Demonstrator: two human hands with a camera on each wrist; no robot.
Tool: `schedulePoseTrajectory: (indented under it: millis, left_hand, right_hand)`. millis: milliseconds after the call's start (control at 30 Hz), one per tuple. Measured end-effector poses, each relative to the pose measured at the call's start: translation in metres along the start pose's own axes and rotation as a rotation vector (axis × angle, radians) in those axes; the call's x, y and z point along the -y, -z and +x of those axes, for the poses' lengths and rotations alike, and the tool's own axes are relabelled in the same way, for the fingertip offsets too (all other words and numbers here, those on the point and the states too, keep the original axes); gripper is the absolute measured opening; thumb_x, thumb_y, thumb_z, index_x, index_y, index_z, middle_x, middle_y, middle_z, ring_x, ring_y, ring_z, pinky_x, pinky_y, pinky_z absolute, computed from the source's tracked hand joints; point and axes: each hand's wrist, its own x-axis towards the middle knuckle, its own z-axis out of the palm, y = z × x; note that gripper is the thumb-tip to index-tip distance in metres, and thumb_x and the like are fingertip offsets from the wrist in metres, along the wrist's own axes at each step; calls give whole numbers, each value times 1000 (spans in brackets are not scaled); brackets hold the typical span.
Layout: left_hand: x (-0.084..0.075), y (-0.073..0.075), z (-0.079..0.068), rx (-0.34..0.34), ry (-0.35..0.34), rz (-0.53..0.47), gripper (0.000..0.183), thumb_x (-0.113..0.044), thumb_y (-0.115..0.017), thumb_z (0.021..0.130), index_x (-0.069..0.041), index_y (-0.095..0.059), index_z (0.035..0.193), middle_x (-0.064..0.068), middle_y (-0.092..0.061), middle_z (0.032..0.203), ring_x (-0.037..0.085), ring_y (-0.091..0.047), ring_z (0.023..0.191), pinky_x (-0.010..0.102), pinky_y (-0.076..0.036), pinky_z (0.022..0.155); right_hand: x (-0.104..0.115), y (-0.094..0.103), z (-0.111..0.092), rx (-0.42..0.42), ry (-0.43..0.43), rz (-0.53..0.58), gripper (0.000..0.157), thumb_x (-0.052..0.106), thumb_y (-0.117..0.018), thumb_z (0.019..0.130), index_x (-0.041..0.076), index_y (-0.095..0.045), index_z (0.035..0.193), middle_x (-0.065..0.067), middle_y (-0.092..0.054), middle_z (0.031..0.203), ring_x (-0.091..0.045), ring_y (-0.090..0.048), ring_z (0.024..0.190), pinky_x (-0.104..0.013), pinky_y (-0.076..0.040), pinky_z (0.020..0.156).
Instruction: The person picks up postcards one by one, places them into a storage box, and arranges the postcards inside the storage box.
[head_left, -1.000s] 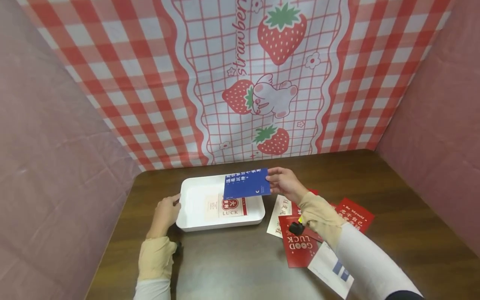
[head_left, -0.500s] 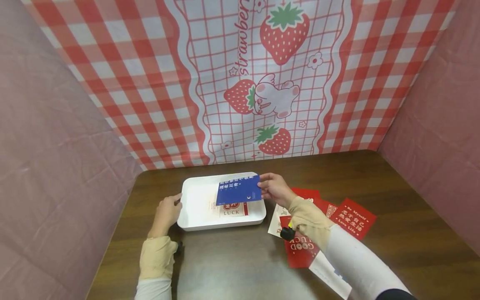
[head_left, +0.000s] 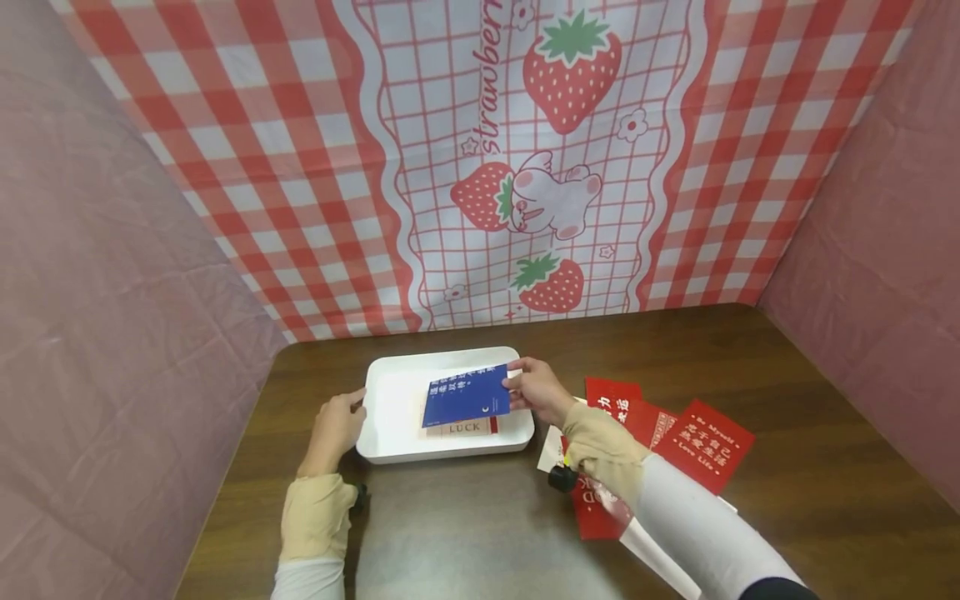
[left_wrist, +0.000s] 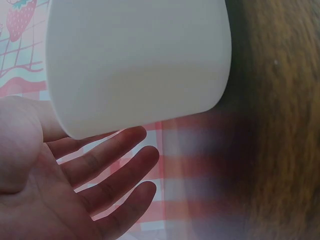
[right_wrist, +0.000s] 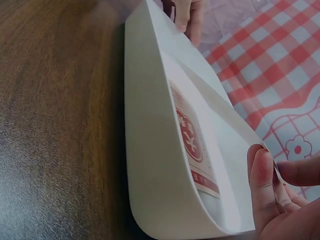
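Note:
A blue card [head_left: 465,396] with white characters hangs tilted over the white tray [head_left: 386,417]; my right hand [head_left: 538,390] pinches its right edge between thumb and fingers. From the right wrist view, the blue card's pale underside faces the camera. Inside the tray lies a cream card with red print [right_wrist: 192,145], partly covered by the blue card in the head view. At the tray's left end, my left hand [head_left: 335,429] holds the rim with thumb and index finger. Its other fingers [left_wrist: 120,192] extend loosely beyond the wall in the left wrist view.
Several red cards [head_left: 708,446] and white cards lie overlapping on the brown wooden table [head_left: 465,533] right of the tray, some beneath the right forearm. A checked strawberry cloth [head_left: 337,167] hangs behind the table. Pink cloth [head_left: 135,333] hangs at both sides.
My right hand has carried the blue card left and nearer, lower over the tray, covering more of the cream card. The left hand stays at the tray's left end.

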Motion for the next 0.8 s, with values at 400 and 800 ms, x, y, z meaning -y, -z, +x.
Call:
schedulePoseTrajectory:
  millis: [400, 800]
  left_hand:
    - [0, -5, 0, -42, -56, -13, 41, -9, -51, 94, 1, -57, 133, 24, -53, 139, 45, -48, 129, 58, -39, 106]
    - [1, 0, -1, -47, -69, -9, 42, -8, -51, 93, 1, -56, 133, 25, -53, 138, 45, -48, 129, 58, -38, 106]
  right_hand:
    - [-10, -8, 0, 9, 1, -48, 39, 0, -56, 92, -10, -44, 127, -7, -61, 75, -10, -59, 53, -21, -53, 47]
    - [-1, -16, -9, 58, 165, -433, 53, 7, -64, 89, -10, -45, 136, -32, -63, 115, -37, -68, 87, -39, -58, 75]
